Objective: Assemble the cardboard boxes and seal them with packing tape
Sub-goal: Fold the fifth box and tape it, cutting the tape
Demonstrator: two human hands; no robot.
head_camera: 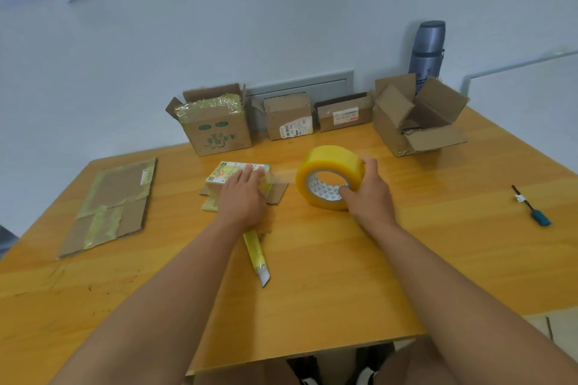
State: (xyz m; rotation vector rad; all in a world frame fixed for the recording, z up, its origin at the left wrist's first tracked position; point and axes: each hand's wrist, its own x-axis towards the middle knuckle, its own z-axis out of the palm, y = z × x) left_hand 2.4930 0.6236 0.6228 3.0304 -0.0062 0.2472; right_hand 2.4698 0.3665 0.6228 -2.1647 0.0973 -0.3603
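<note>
The left hand lies flat with straight fingers pressed on top of one small box, which sits on the wooden table with a loose cardboard flap showing just to the right of that hand. The right hand grips one roll of yellow packing tape standing on its edge: the fingers curl over the outer rim and the thumb hooks into the core. A clear strip of tape stretches from the roll across to the small box, spanning the gap between the two hands.

Just under the left wrist, toward the person, lies one yellow knife with its blade end pointing at the near edge of the table. Well to the left of the left hand lies one flattened box with old tape on it. Beyond both hands, along the wall, stand four cardboard boxes: one with green print, two small ones with labels, and one with its flaps open beyond the right hand. One grey flask stands behind that open box. Well to the right of the right hand lies one tool with a blue handle.
</note>
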